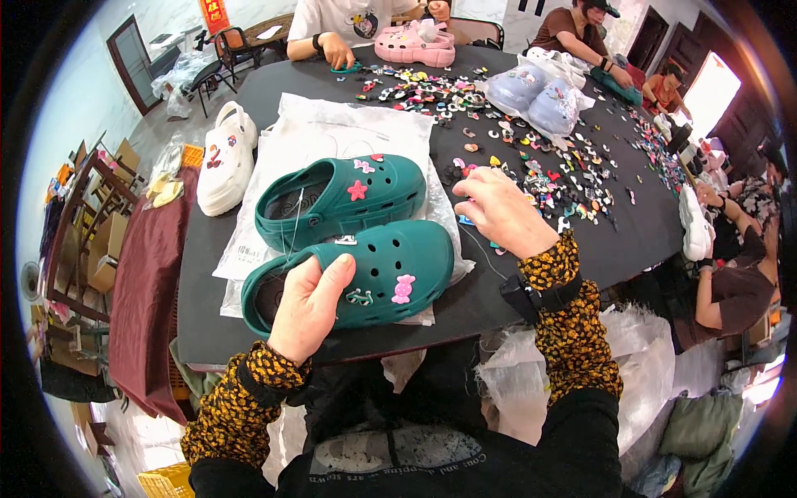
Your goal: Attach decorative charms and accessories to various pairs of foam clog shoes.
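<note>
Two dark green clogs lie on white plastic bags (332, 133) on a black table (207, 249). My left hand (307, 305) grips the heel end of the near green clog (390, 266), which carries a pink charm (403, 288) and a small white one. The far green clog (340, 197) bears a red star charm (357, 191) and a white bow charm. My right hand (498, 212) reaches, fingers curled, into the scattered pile of small colourful charms (548, 166); whether it pinches a charm I cannot tell.
A white clog (224, 158) sits at the table's left edge. Pale blue clogs (535, 95) and pink clogs (415, 46) lie farther back. Other people sit around the table at the far side and right. Clear bags (639, 365) bulge by my right knee.
</note>
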A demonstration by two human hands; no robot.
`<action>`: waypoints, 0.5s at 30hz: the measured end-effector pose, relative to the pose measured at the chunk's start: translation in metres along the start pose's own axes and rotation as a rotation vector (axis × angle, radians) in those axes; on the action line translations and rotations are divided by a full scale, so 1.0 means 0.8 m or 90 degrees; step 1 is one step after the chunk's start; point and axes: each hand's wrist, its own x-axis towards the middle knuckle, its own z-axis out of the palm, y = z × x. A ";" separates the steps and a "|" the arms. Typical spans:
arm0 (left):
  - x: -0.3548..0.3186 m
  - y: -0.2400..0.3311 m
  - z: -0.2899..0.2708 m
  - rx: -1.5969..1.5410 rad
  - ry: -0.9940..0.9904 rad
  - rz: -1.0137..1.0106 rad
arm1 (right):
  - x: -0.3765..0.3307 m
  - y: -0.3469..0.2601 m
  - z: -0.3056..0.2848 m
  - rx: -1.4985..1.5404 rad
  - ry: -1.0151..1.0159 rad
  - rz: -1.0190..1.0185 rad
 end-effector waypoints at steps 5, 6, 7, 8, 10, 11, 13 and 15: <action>0.000 0.013 -0.003 0.058 -0.015 0.020 | 0.025 -0.026 -0.018 0.096 0.025 -0.062; -0.001 0.019 -0.003 0.085 -0.025 0.023 | 0.029 -0.028 -0.020 0.101 0.012 -0.063; -0.001 0.021 -0.005 0.086 -0.024 0.025 | 0.034 -0.031 -0.021 0.101 0.014 -0.064; 0.000 0.024 -0.008 0.131 -0.053 0.050 | 0.039 -0.033 -0.023 0.105 0.010 -0.073; 0.003 0.021 -0.016 0.208 -0.074 0.137 | 0.049 -0.036 -0.022 0.113 0.011 -0.083; 0.004 0.024 -0.023 0.210 -0.075 0.139 | 0.054 -0.037 -0.021 0.112 0.013 -0.084; 0.012 0.039 -0.038 0.509 -0.071 0.202 | 0.066 -0.036 -0.017 0.129 0.002 -0.092; 0.022 0.044 -0.046 0.578 -0.059 0.235 | 0.074 -0.039 -0.013 0.140 0.007 -0.090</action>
